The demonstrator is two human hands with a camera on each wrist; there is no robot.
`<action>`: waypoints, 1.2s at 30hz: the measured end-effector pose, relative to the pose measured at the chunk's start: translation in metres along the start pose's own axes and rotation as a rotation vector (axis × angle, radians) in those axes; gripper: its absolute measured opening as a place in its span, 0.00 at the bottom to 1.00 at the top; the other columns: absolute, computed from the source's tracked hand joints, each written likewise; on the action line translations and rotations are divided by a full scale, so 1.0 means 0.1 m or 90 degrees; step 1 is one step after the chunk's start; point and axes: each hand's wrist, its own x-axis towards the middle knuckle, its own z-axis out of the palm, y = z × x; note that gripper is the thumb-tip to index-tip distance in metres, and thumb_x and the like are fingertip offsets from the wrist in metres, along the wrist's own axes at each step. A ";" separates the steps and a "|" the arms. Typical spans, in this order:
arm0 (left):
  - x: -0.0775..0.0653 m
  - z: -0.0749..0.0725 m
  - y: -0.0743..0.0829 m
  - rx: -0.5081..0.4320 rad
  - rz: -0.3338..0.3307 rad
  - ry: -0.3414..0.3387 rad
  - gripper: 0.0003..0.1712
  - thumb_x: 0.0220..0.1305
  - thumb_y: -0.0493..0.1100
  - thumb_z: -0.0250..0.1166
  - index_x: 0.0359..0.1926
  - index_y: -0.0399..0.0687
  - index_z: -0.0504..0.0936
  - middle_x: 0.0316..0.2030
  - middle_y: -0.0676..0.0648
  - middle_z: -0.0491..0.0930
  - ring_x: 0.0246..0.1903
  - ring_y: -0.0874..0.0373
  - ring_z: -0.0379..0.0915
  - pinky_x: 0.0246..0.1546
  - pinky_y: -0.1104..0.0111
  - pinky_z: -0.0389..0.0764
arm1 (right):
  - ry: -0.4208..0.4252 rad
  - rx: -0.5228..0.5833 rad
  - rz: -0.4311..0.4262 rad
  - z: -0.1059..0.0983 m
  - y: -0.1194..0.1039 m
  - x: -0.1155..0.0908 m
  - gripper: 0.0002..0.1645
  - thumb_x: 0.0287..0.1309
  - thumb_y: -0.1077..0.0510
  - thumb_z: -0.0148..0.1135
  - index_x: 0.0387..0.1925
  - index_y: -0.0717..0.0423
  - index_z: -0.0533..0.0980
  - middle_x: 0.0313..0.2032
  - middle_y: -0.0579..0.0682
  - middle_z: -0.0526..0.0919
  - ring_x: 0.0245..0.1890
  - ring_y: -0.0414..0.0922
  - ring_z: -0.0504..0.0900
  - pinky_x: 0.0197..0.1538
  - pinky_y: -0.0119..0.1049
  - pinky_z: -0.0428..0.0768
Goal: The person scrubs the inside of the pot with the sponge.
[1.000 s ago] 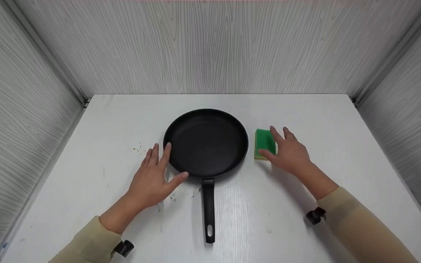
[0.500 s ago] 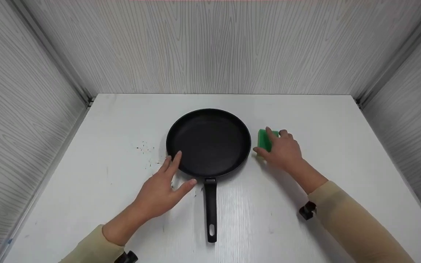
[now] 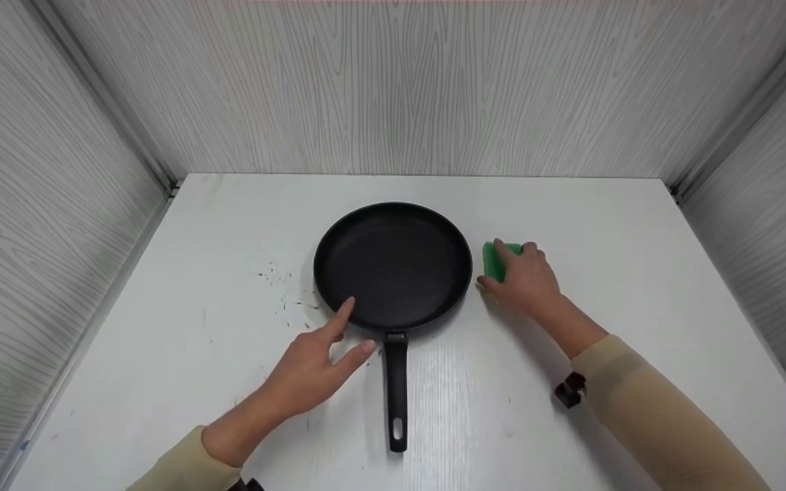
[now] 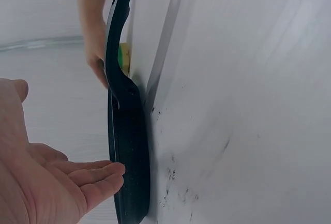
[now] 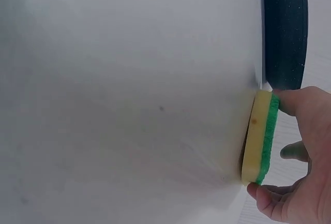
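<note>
Overall, grey wood-grained panels (image 3: 393,88) stand at the back and both sides of a white tabletop (image 3: 584,211). Near its middle lies a black frying pan (image 3: 393,266), right way up, with its handle (image 3: 397,395) pointing toward the person.

The left hand (image 3: 308,372) is at the pan's near left edge, holding nothing, its index finger stretched over the rim and its thumb spread toward the handle. Whether those fingers actually press on the pan is hard to tell, even from the left wrist view. The right hand (image 3: 526,276) grips a sponge (image 5: 257,136) by its two ends, thumb at one and fingers at the other. The sponge sits just beside the pan on the person's right, green face up and yellow layer toward the table; a dark shadow runs under it, and whether it lies fully flat is unclear.

The step in hand looks like securing the sponge. Lifting it would call for an even pinch that doesn't fold the soft body, while the left hand would need firmer contact to steady the pan.

Smallest of all, dark specks (image 3: 271,274) dot the table left of the pan.
</note>
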 end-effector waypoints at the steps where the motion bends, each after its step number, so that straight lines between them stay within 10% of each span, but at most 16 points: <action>1: 0.00 0.01 0.00 -0.010 0.001 -0.005 0.48 0.76 0.69 0.58 0.85 0.52 0.55 0.73 0.37 0.72 0.67 0.42 0.76 0.69 0.45 0.74 | -0.002 0.004 -0.002 0.00 0.01 0.00 0.51 0.71 0.36 0.64 0.84 0.52 0.57 0.68 0.78 0.61 0.64 0.71 0.70 0.60 0.65 0.81; 19: 0.07 0.30 -0.03 -0.224 -0.035 -0.095 0.46 0.80 0.66 0.55 0.84 0.45 0.55 0.65 0.42 0.81 0.64 0.48 0.79 0.66 0.48 0.78 | 0.019 0.036 -0.037 0.01 0.06 0.01 0.44 0.69 0.49 0.65 0.81 0.56 0.63 0.68 0.76 0.67 0.63 0.70 0.73 0.61 0.65 0.79; 36: 0.07 0.42 0.08 -0.442 -0.162 -0.003 0.46 0.79 0.58 0.62 0.79 0.28 0.60 0.62 0.33 0.82 0.59 0.45 0.83 0.60 0.54 0.84 | 0.033 0.084 -0.061 -0.03 0.14 0.04 0.44 0.65 0.54 0.67 0.81 0.50 0.65 0.70 0.71 0.65 0.64 0.68 0.70 0.61 0.67 0.76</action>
